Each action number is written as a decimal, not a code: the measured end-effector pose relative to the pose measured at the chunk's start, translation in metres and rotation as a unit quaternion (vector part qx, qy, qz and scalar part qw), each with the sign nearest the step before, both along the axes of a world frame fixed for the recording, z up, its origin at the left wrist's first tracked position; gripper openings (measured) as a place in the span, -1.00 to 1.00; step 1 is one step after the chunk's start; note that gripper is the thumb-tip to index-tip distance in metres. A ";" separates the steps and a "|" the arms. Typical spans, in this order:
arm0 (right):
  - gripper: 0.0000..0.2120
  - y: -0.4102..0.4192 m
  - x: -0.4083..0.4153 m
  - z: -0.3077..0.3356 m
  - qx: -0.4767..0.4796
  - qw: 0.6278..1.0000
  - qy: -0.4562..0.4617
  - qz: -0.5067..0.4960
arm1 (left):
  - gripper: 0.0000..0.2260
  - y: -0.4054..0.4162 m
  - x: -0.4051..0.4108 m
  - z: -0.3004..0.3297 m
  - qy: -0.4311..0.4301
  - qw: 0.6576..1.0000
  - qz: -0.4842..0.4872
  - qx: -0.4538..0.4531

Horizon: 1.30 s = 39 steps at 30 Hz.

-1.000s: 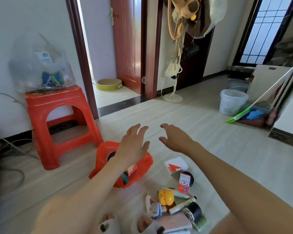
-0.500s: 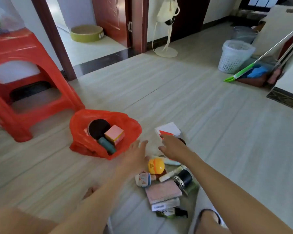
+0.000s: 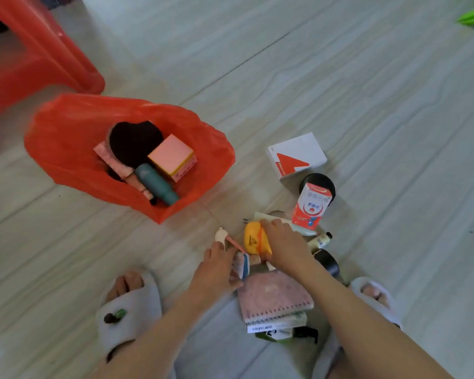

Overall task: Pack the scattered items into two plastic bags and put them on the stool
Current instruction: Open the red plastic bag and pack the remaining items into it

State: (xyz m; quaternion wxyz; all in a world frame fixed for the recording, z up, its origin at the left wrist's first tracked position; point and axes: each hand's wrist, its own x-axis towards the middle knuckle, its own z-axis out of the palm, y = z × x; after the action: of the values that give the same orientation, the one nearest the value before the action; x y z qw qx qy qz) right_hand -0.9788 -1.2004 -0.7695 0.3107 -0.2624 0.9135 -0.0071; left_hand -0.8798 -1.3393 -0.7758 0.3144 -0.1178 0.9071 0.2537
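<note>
Right hand [image 3: 283, 243] grips the yellow ball [image 3: 253, 237] in the floor pile; left hand [image 3: 216, 272] pinches a small packet [image 3: 242, 265] beside it. Red bag [image 3: 66, 143] lies open by the stool [image 3: 39, 58].

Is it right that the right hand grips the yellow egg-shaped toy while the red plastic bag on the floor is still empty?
Not quite. The head view shows the red plastic bag already holding a pink box, a teal bottle and more. The right hand does grip the yellow egg-shaped toy.
</note>
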 end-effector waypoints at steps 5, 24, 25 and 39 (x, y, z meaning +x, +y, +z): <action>-0.36 -0.001 -0.008 -0.009 -0.025 0.999 -0.036 -0.008 | -0.41 0.004 0.003 -0.017 0.057 0.998 -0.014 -0.005; -0.75 -0.136 -0.028 0.058 -0.412 0.597 -0.397 -0.563 | -0.79 -0.086 -0.055 0.066 0.132 0.699 0.601 0.365; -0.68 -0.149 -0.032 0.057 -0.407 0.597 -0.391 -0.570 | -0.71 -0.095 -0.065 0.063 0.129 0.675 0.629 0.364; -0.53 -0.189 -0.049 0.013 -0.316 0.545 -0.409 -0.661 | -0.90 -0.136 -0.124 0.028 0.122 0.581 0.708 0.382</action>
State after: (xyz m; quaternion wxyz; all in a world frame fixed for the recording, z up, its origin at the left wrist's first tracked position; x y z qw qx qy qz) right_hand -1.0276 -1.3898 -0.7561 0.4552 0.3653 0.5417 -0.6050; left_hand -1.0036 -1.4754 -0.7480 -0.0631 -0.5596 0.3853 0.7311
